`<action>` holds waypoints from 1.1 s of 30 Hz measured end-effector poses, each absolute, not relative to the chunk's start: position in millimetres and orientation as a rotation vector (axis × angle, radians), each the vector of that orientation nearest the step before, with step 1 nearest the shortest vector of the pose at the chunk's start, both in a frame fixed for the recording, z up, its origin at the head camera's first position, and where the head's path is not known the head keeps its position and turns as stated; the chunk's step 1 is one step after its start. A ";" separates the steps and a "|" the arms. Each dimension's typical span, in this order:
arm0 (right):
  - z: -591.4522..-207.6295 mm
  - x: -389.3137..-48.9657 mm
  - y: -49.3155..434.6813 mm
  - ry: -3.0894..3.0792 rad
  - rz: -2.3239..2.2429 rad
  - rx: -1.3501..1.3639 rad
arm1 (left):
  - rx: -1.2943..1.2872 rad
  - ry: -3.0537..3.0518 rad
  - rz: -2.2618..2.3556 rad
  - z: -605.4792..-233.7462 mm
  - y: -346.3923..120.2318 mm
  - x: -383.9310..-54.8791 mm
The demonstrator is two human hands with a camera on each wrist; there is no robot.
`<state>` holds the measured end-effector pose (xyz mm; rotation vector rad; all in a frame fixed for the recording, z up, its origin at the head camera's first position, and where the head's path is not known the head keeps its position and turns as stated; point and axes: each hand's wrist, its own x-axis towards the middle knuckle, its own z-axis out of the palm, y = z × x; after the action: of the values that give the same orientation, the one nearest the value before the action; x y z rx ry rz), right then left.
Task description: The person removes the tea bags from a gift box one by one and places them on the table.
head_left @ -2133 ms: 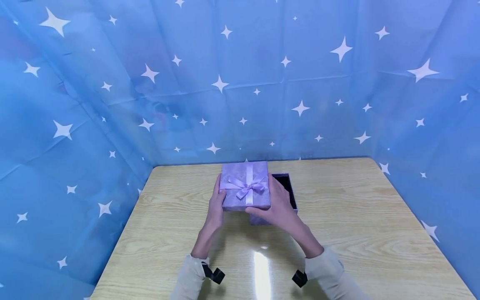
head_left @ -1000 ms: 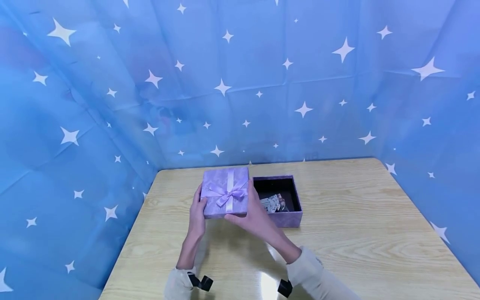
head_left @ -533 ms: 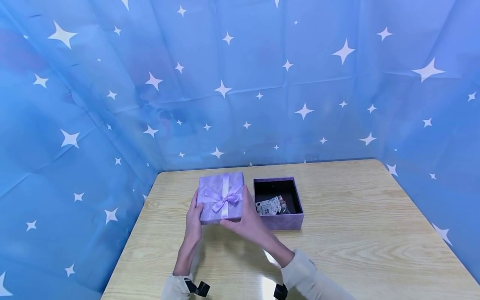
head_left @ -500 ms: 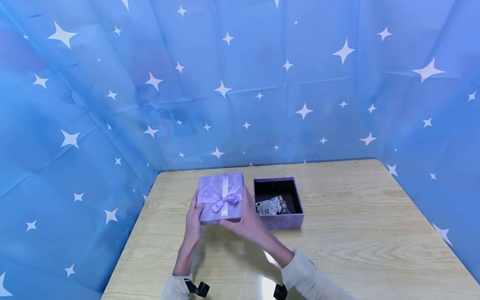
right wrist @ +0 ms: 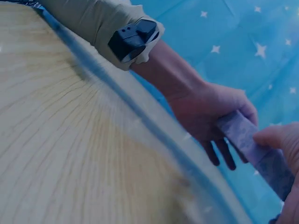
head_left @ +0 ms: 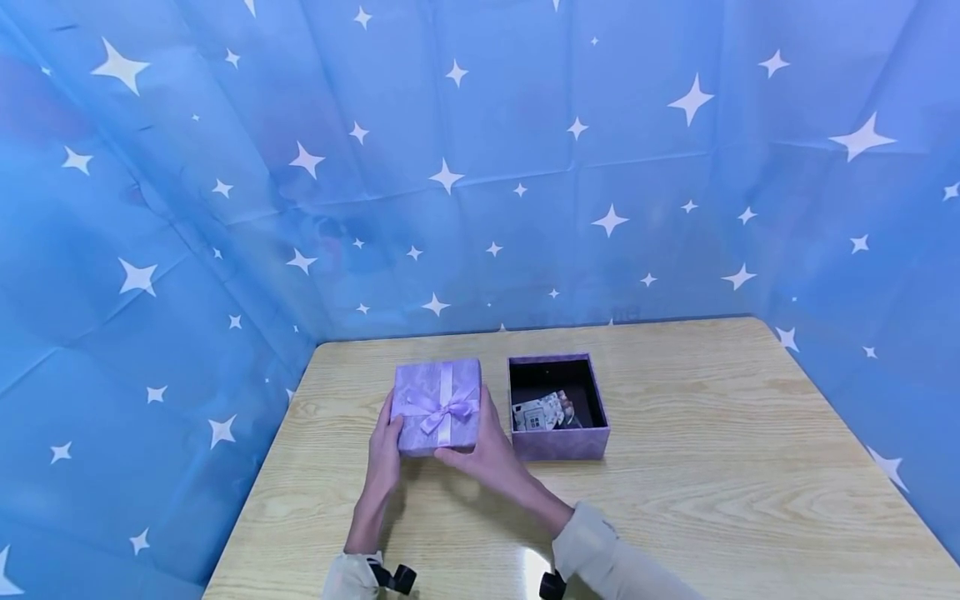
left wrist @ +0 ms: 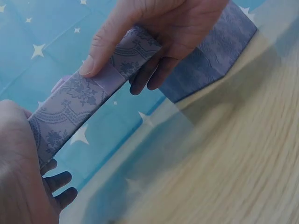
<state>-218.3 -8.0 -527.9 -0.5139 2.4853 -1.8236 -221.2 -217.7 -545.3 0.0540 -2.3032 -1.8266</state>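
Observation:
A square purple gift box lid [head_left: 420, 392] with a lilac ribbon and bow is held between both hands, left of the open box. My left hand [head_left: 384, 450] grips its left side. With the thumb on the front rim, my right hand [head_left: 491, 454] grips the right side. In the left wrist view the patterned lid rim [left wrist: 70, 105] is above the table, with fingers showing beneath it. The purple box [head_left: 562, 446] has a black inside and stands on the table to the right. Inside lies a small printed packet [head_left: 538, 412]; its kind is unclear.
A wood-grain table [head_left: 712, 467] spreads under everything. Behind it and at the sides hangs a blue cloth [head_left: 525, 150] with white stars. Black wrist cameras [head_left: 403, 579] sit on the cuffs.
The lid has moved left from partly over the box, then down toward the table and nearer me. The box's inside and the packet have come into sight. Both hands keep their grip.

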 end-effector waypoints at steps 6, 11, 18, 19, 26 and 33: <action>-542.3 -220.4 -12.3 2.528 -1.775 -0.481 | 0.053 -2.286 -1.875 -561.0 -220.9 -224.5; -550.7 -222.8 -15.1 2.564 -1.708 -0.436 | 0.074 -2.291 -1.857 -572.0 -222.7 -227.4; -561.9 -228.0 -16.1 2.638 -1.609 -0.370 | 0.105 -2.361 -1.711 -577.6 -223.7 -232.3; -563.1 -228.9 -16.1 2.646 -1.592 -0.362 | 0.104 -2.371 -1.687 -577.9 -223.8 -232.4; -566.7 -230.8 -15.8 2.685 -1.506 -0.372 | 0.081 -2.419 -1.617 -579.3 -225.2 -232.3; -575.3 -234.1 -18.5 2.768 -1.434 -0.422 | 0.037 -2.451 -1.479 -583.3 -225.9 -234.8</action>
<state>-234.1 -18.5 -575.3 -0.4217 2.7678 -1.4336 -234.8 -225.9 -583.3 0.0373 -2.4509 -1.4791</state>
